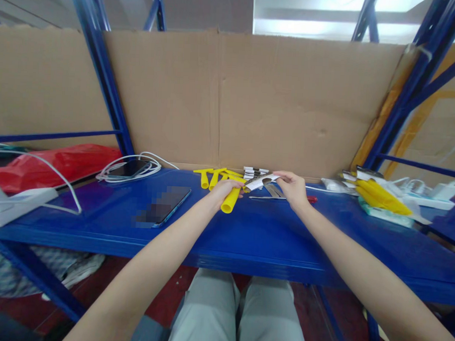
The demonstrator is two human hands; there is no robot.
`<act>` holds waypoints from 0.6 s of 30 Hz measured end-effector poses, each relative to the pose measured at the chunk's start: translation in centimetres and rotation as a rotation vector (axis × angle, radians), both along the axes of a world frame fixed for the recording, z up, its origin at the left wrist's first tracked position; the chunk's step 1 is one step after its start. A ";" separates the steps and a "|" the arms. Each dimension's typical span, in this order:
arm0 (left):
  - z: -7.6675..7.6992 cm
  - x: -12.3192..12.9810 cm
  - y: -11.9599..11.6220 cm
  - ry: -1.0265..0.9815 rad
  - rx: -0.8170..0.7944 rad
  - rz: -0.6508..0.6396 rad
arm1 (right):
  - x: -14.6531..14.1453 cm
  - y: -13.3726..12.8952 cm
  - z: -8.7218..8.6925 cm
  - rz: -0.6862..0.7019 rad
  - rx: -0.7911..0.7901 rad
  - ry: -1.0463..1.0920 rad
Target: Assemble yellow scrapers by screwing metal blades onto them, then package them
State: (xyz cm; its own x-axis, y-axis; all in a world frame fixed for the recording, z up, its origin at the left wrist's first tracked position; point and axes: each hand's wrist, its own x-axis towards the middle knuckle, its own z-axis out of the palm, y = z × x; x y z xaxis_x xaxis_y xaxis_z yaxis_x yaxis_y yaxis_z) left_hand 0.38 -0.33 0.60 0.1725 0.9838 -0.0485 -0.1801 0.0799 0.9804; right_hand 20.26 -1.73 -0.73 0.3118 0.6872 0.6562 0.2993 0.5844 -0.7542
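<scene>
Left hand (225,189) grips yellow tube (230,202), open end toward the wearer, above the blue worktop (247,241). Right hand (294,189) pinches the far end of white-and-dark strip (256,183), which slants from the tube up to those fingers; too small to tell whether strip and tube are joined. Yellow T-shaped pieces (205,179) lie behind left hand, near the cardboard panel (290,108). White-and-black pieces (253,170) stacked just behind the strip. Red-handled tool (312,199) lies by right wrist, partly hidden. Phone (167,207) flat, left of left hand.
</scene>
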 end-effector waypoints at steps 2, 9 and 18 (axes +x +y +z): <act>-0.1 0.0 0.1 0.010 0.011 -0.016 | -0.1 0.2 -0.5 0.015 0.002 -0.024; -0.5 -0.2 1.1 0.004 0.067 -0.072 | -0.8 0.4 -1.1 0.052 -0.022 -0.050; -0.3 0.0 0.5 -0.050 0.089 0.084 | -2.0 -0.6 -0.5 0.191 -0.240 0.187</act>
State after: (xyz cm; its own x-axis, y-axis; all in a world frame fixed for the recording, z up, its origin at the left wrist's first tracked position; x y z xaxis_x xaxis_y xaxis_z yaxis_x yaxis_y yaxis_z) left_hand 0.35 0.21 0.31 0.0898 0.9949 0.0465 -0.2313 -0.0245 0.9726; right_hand 18.31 -2.37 -1.23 0.2621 0.8723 0.4128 0.0453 0.4162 -0.9082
